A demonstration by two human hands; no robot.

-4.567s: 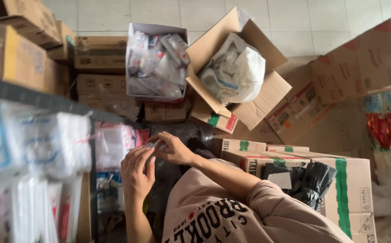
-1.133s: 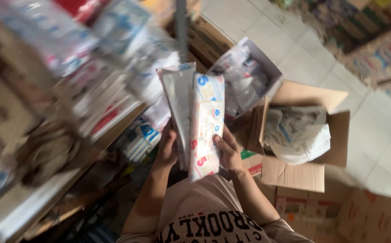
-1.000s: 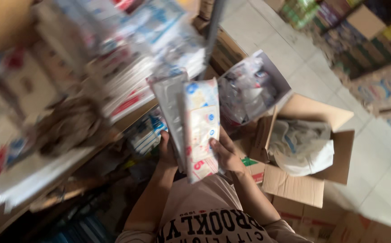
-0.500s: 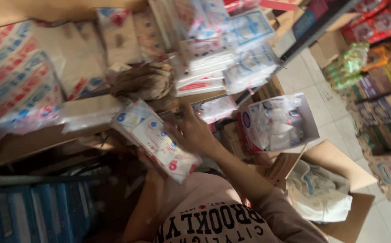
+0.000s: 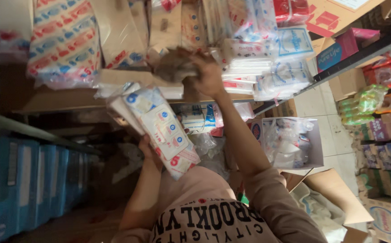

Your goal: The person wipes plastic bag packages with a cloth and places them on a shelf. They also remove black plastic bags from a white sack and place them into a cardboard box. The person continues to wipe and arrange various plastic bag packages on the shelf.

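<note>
**Inspector A:** Two hands in the single head view. The left hand [image 5: 147,146] has its grip closed around the lower end of a stack of flat plastic-wrapped packs [image 5: 159,128], white with blue and red print. The stack tilts up and to the left, its top end near the edge of the shelf board [image 5: 60,101].

**Inspector B:** And the right?

**Inspector A:** The right hand [image 5: 209,76] is raised to the shelf, fingers curled over a crumpled brownish wad [image 5: 175,69] that lies among the stocked goods. The wad is blurred; I cannot tell what it is, nor whether the grip is fully closed on it or only resting there.

**Inspector B:** Difference from half a second ago?

**Inspector A:** Then, the right hand was lower, close to the stack, and the wad lay on the shelf untouched. The hand has since gone up to it. The stack has stayed with the left hand and sits slightly higher in the picture. About a second ago both hands held the stack upright in front of the chest.

**Inspector B:** Surroundings?

**Inspector A:** White tissue packs [image 5: 272,67] are piled on the shelf just right of the raised hand. A large red-and-blue printed bundle [image 5: 62,42] sits at upper left. Blue cartons [image 5: 29,189] stand at lower left. An open box of plastic-wrapped goods [image 5: 290,144] rests on the tiled floor [image 5: 335,135], beyond the right forearm.
</note>
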